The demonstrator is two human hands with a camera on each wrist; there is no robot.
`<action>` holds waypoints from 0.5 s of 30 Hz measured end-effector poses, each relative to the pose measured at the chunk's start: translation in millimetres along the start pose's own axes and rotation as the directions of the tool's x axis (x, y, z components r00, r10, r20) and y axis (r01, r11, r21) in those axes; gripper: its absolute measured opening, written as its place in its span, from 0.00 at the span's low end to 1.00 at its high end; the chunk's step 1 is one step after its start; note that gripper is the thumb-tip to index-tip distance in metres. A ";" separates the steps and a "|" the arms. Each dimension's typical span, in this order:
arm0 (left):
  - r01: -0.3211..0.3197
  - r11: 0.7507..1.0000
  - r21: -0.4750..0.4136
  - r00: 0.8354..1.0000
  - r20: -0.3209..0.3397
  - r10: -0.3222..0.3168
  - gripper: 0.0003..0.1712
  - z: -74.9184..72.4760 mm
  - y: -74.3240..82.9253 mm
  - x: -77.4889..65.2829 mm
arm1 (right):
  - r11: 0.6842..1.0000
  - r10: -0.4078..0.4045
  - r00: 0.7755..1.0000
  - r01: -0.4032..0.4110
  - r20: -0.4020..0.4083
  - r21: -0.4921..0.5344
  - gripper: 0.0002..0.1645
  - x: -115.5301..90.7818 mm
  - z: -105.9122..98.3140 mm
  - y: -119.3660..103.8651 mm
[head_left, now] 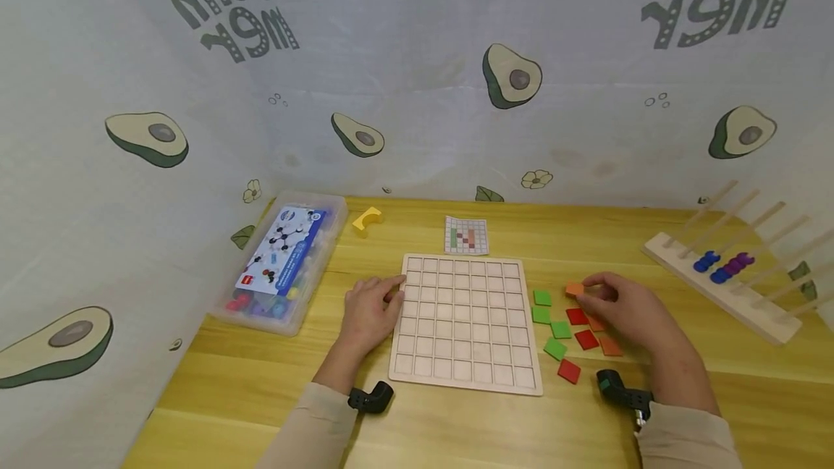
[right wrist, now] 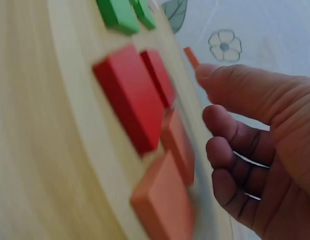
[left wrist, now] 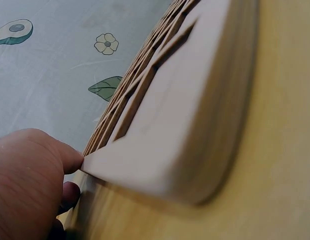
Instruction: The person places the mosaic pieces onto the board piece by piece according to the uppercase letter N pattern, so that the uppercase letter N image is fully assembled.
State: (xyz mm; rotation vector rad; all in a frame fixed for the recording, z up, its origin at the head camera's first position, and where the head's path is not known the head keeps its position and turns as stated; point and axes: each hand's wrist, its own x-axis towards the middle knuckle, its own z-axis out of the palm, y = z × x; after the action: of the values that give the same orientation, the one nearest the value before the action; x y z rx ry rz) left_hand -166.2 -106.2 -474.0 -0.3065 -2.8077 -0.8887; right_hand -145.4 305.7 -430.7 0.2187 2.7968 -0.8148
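My right hand [head_left: 630, 310] pinches an orange square tile [head_left: 574, 289] between thumb and index finger; its other fingers [right wrist: 230, 155] curl loosely beneath. Close by lie orange tiles [head_left: 609, 346] and red tiles [head_left: 586, 340], with green tiles [head_left: 560, 330] nearer the board. The wooden grid board [head_left: 466, 385] lies flat in the middle, its square cells holding no tiles. At its left edge my left hand [head_left: 371, 315] rests, fingertips touching the frame. In the left wrist view, a digit of the left hand [left wrist: 30, 175] meets the board's corner [left wrist: 140, 165].
Behind the board lies a small pattern card [head_left: 466, 236] with coloured squares. A plastic molecule-kit box [head_left: 280, 263] sits at left, a yellow arch block [head_left: 367, 220] near it. To the right stands a wooden peg rack [head_left: 723, 288] with blue and purple pieces. A curtain hangs behind.
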 end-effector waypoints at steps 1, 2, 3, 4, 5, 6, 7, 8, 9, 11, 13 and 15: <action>-0.001 1.000 -0.004 1.000 -0.002 0.001 0.19 -0.2 0.2 0.1 | 1.000 -0.009 1.000 0.009 -0.011 -0.001 0.36 -0.2 0.3 -2.2; -0.002 1.000 -0.009 1.000 -0.003 0.002 0.19 -0.4 0.4 0.3 | 1.000 -0.021 1.000 0.021 -0.020 -0.001 0.36 -0.4 0.8 -4.8; -0.003 1.000 -0.012 1.000 -0.004 0.003 0.19 -0.2 0.3 0.4 | 0.999 -0.035 0.999 0.035 -0.030 -0.001 0.35 -0.5 1.5 -7.5; -0.005 1.000 -0.012 1.000 -0.006 0.005 0.19 0.0 0.1 0.5 | 0.999 -0.050 0.998 0.049 -0.039 -0.005 0.34 -0.6 2.5 -10.4; -0.005 1.000 -0.012 1.000 -0.006 0.005 0.19 0.1 -0.1 0.5 | 0.998 -0.060 0.997 0.060 -0.045 -0.005 0.33 -0.7 3.6 -13.5; -0.004 1.000 -0.012 1.000 -0.006 0.004 0.19 0.0 -0.2 0.4 | 0.997 -0.074 0.996 0.073 -0.048 -0.008 0.32 -0.8 4.8 -16.5; -0.005 1.000 -0.009 1.000 -0.006 0.004 0.19 0.5 -0.7 0.4 | 0.996 -0.084 0.995 0.083 -0.050 -0.009 0.31 -1.0 5.9 -19.6; -0.005 1.000 -0.006 1.000 -0.006 0.005 0.19 0.9 -1.1 0.4 | 0.996 -0.091 0.995 0.091 -0.045 -0.008 0.31 -1.4 6.7 -22.7; -0.006 1.000 -0.003 1.000 -0.007 0.006 0.19 1.3 -1.6 0.4 | 0.995 -0.100 0.994 0.100 -0.041 -0.010 0.31 -1.8 7.5 -25.7; -0.006 1.000 0.000 1.000 -0.007 0.006 0.19 1.9 -2.4 0.3 | 0.993 -0.114 0.993 0.114 -0.033 -0.005 0.30 -2.9 9.4 -31.9; -0.006 1.000 0.000 1.000 -0.007 0.006 0.19 2.6 -3.1 0.1 | 0.991 -0.132 0.991 0.132 -0.029 0.001 0.29 -3.8 11.4 -37.6; -0.005 1.000 -0.002 1.000 -0.007 0.005 0.19 2.8 -3.4 -0.1 | 0.988 -0.153 0.988 0.154 -0.031 0.011 0.28 -4.0 14.2 -42.6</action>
State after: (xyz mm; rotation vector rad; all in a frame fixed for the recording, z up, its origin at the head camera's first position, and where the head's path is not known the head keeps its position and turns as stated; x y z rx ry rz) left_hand -167.3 -107.3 -478.2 -0.3093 -2.7988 -0.8895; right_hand -147.8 262.0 -419.6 0.0178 2.8657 -0.8703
